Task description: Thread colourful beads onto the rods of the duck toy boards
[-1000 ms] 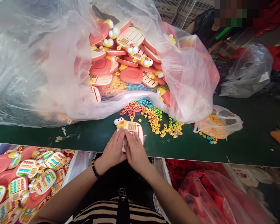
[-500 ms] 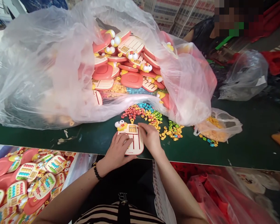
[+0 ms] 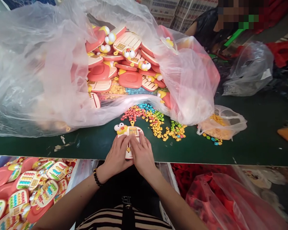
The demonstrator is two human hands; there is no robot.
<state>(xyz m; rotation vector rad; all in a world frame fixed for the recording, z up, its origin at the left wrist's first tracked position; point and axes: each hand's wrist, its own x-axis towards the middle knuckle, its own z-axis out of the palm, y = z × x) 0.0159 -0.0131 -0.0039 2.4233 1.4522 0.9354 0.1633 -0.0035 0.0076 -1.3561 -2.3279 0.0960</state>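
Observation:
A flat cream toy board with a pink rim, dark red slots and a bulging-eyed yellow duck head lies at the table's front edge. My left hand is closed over its left side, fingers bent on its face. From the other side my right hand grips the board, its fingertips close to the left ones. A small yellow piece shows on the board between my hands. Both hands hide much of the slots. Behind the board lies a heap of small red, blue, green and yellow pieces.
A large clear plastic bag full of similar boards spans the back. At right sits a small bag of yellow pieces. Boards with coloured pieces pile up at lower left. Red items in plastic lie at lower right.
My right hand has come from the board's upper right edge down and left onto its face, beside my left hand. A yellow piece now shows on the board. The view has shifted slightly.

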